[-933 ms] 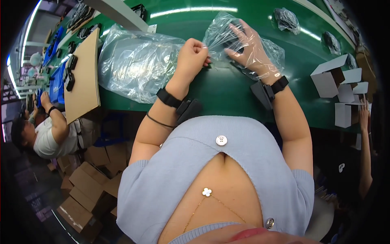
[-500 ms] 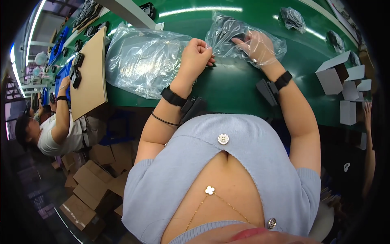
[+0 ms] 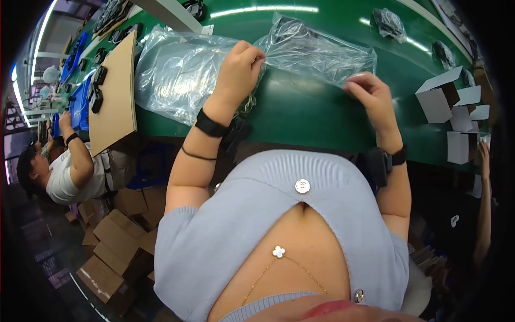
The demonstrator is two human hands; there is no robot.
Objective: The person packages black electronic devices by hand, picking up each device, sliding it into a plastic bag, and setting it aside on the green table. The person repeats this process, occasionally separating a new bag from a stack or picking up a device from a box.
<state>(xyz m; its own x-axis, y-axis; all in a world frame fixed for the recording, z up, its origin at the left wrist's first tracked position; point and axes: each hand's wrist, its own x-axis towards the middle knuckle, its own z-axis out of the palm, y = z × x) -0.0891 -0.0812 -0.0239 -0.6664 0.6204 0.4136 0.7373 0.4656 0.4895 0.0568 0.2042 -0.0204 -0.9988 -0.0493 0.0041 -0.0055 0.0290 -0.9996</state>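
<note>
A clear plastic bag (image 3: 322, 51) with a dark item and cables inside lies on the green table in front of me. My left hand (image 3: 238, 70) pinches the bag's left edge between thumb and fingers. At the bag's lower right edge, my right hand (image 3: 373, 94) is closed in a pinch on the plastic, outside the bag. To the left lies a larger stack of clear plastic bags (image 3: 177, 75), partly behind my left hand and wrist.
Upright brown cardboard (image 3: 115, 91) stands at the left, with black devices (image 3: 96, 91) beside it. Two bagged items (image 3: 389, 24) lie far right, near open white boxes (image 3: 437, 99). A co-worker (image 3: 80, 166) sits at left; another person's arm (image 3: 484, 198) shows at right. Cardboard boxes (image 3: 115, 241) lie below.
My right hand has come out of the bag and moved right and nearer, now gripping its edge. My left hand has shifted left and slightly farther away, stretching the bag's edge.
</note>
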